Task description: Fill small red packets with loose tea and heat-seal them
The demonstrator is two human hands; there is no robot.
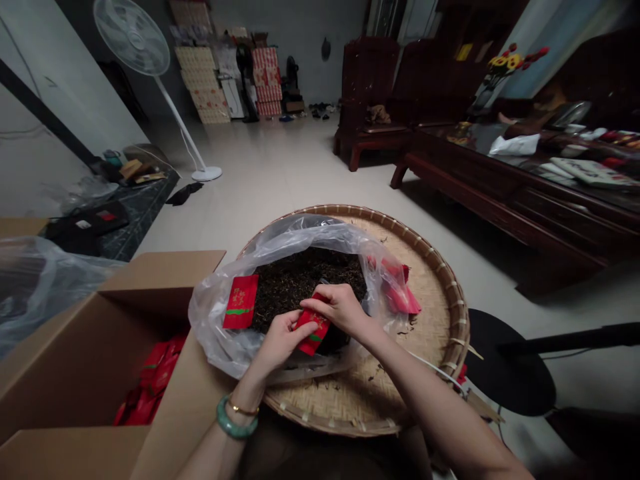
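Over an open clear plastic bag [215, 340] of dark loose tea leaves [300, 273], both my hands grip one small red packet [311, 341]. My left hand [281, 341] pinches its lower left side, thumb across the front. My right hand [341, 308] closes on its top edge, partly covering it. Another red packet [241, 302] with gold characters and a green stripe lies on the bag's left side. More red packets [400, 293] show at the right, partly under the plastic. The bag rests on a round woven bamboo tray [425, 333].
To my left stands an open cardboard box [60, 373] with several red packets [155, 373] inside. A black round stand base [515, 363] is close to the tray's right. Farther off are a white fan [206, 173] and a dark wooden table [475, 177].
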